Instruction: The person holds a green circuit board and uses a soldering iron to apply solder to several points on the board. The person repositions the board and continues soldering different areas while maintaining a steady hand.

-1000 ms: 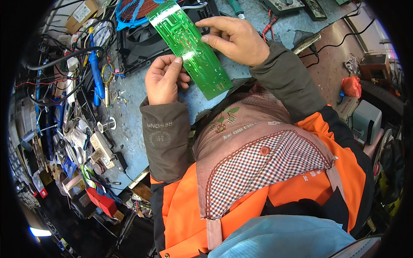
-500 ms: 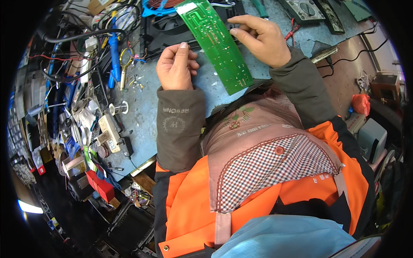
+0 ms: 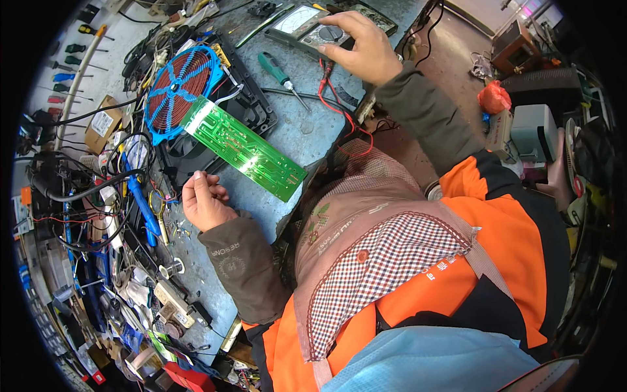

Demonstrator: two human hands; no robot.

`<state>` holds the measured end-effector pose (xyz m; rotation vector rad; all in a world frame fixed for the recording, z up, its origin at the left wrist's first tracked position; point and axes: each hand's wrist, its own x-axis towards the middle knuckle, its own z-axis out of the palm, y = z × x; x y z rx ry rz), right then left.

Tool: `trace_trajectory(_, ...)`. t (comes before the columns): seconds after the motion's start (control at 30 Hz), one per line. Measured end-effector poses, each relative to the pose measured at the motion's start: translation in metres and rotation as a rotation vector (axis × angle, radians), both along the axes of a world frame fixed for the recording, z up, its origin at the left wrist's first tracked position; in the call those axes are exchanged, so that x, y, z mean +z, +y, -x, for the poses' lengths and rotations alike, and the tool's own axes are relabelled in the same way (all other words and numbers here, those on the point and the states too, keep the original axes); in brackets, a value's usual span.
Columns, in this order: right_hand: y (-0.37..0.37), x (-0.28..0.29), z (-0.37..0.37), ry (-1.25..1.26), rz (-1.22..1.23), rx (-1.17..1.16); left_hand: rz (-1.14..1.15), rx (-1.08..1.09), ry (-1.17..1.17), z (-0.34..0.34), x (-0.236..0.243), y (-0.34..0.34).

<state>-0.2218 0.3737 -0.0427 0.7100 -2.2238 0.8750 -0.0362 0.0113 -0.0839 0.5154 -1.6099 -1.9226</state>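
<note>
A long green circuit board (image 3: 261,163) lies slanted, its upper end over a round blue-and-copper coil (image 3: 171,88) on a black plastic housing (image 3: 261,111). My left hand (image 3: 204,199) is curled just below and left of the board, clear of it, thumb near index; whether anything small is pinched there I cannot make out. My right hand (image 3: 362,49) is at an analogue multimeter (image 3: 294,21), thumb and index spread over its dial area, appearing to touch it. Red and black leads (image 3: 323,81) trail down from the meter. A green-handled screwdriver (image 3: 277,70) lies left of the leads.
Tangled cables, tools and a blue tool (image 3: 134,196) crowd the left of the worn bench (image 3: 307,140). A power strip (image 3: 173,304) lies lower left, a rack of screwdrivers (image 3: 78,59) upper left. At right stand a wooden box (image 3: 513,46) and grey appliance (image 3: 532,134).
My right hand has left the board and moved up to the multimeter. The board now rests against the coil and housing. My left hand has let go of it. The view has shifted.
</note>
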Motion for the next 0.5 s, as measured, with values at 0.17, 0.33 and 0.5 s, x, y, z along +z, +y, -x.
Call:
trace_trajectory(0.17,0.005,-0.052,0.048,-0.025,-0.368,0.018,0.006,-0.024,-0.015,-0.001,0.001,0.004)
trace_trajectory(0.33,-0.031,-0.055,0.086,-0.066,-0.495,-0.001,-0.010,-0.024,-0.023,-0.003,-0.003,0.000)
trace_trajectory(0.5,-0.062,-0.052,0.154,0.121,-0.427,0.071,-0.002,-0.016,-0.044,0.001,-0.004,0.000)
